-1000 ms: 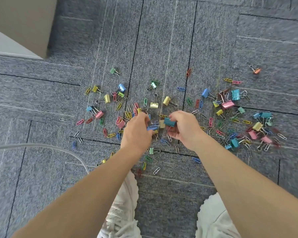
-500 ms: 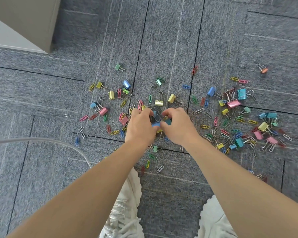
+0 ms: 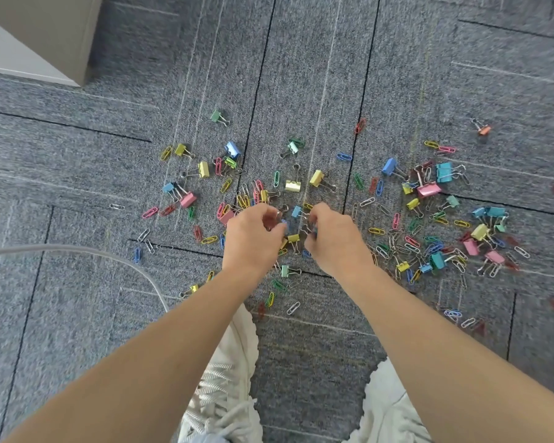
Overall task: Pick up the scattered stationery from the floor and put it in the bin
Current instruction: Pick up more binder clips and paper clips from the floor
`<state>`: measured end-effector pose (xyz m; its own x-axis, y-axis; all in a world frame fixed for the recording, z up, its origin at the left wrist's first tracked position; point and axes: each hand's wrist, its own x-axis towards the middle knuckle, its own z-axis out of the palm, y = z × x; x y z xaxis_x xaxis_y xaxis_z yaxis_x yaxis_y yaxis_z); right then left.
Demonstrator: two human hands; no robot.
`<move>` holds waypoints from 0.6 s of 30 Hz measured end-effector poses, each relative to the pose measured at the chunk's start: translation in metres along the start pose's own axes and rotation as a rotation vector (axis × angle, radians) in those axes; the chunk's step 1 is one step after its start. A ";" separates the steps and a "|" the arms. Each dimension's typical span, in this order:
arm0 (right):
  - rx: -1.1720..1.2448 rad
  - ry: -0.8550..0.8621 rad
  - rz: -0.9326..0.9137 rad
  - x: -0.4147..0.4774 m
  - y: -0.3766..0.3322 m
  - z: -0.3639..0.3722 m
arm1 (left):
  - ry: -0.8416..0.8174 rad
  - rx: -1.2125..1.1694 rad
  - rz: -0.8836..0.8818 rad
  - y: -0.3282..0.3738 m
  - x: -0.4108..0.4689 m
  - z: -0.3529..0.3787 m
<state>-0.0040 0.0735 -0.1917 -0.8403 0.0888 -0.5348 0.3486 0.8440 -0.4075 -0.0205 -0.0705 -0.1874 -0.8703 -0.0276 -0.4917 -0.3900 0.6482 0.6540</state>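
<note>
Hands, head view: left hand (image 3: 253, 235) and right hand (image 3: 336, 241) are low over the floor (image 3: 301, 75), knuckles up, close together at frame centre. Left hand: fingers curled, pinching a blue binder clip (image 3: 284, 224), with a wire loop showing beside the fingertips. Right hand: fingers curled inward round what looks like a teal binder clip (image 3: 315, 231), mostly hidden. Whether more lies in either palm cannot be told. Judged reason for the paired posture: each hand gathers into its own palm so that several pieces go to the bin in one trip.

Stationery, same view: binder clips (image 3: 292, 186) and paper clips (image 3: 377, 231), mixed colours, lie loose on the grey carpet. A thin scatter runs from 9 to 12 o'clock of the hands. The densest patch is at 3 o'clock, where clips overlap. One orange clip (image 3: 484, 130) lies apart at 2 o'clock. A few pieces lie at 6 o'clock, near the shoes (image 3: 234, 394).

Bin: not in view.

Other: pale cabinet corner (image 3: 45, 27) at 11 o'clock; grey cable (image 3: 77, 249) curving in from 9 o'clock.

Progress, judged: early, with most items on the floor.
</note>
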 end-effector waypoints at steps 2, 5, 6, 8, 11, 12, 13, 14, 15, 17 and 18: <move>0.095 0.011 0.064 -0.001 0.003 -0.001 | -0.009 -0.039 -0.007 -0.002 -0.001 -0.003; 0.388 0.060 0.183 0.000 0.011 -0.001 | -0.054 -0.103 -0.017 -0.001 -0.001 -0.005; 0.526 0.068 0.228 0.000 0.014 -0.001 | -0.076 -0.100 -0.020 0.000 -0.001 -0.005; 0.887 0.030 0.340 -0.001 0.016 -0.005 | -0.131 -0.095 -0.041 0.001 0.000 -0.003; 1.444 -0.139 0.485 -0.007 0.013 -0.016 | -0.221 -0.213 -0.115 0.006 0.002 0.000; 1.573 -0.178 0.519 -0.008 0.014 -0.018 | -0.240 -0.270 -0.147 0.010 0.002 0.000; 1.677 -0.201 0.552 -0.010 0.014 -0.020 | -0.255 -0.325 -0.179 0.013 0.003 0.000; 1.758 -0.209 0.587 -0.011 0.015 -0.021 | -0.273 -0.368 -0.206 0.015 0.003 -0.001; 1.815 -0.212 0.618 -0.011 0.016 -0.022 | -0.293 -0.401 -0.219 0.017 0.003 -0.001; 1.882 -0.202 0.653 -0.012 0.016 -0.022 | -0.312 -0.381 -0.188 0.016 0.004 0.001; 1.897 -0.187 0.664 -0.012 0.017 -0.023 | -0.303 -0.303 -0.131 0.015 0.005 0.002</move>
<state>0.0025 0.0985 -0.1754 -0.4216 -0.0597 -0.9048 0.5408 -0.8175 -0.1980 -0.0303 -0.0599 -0.1815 -0.6978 0.1585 -0.6986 -0.6011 0.4009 0.6914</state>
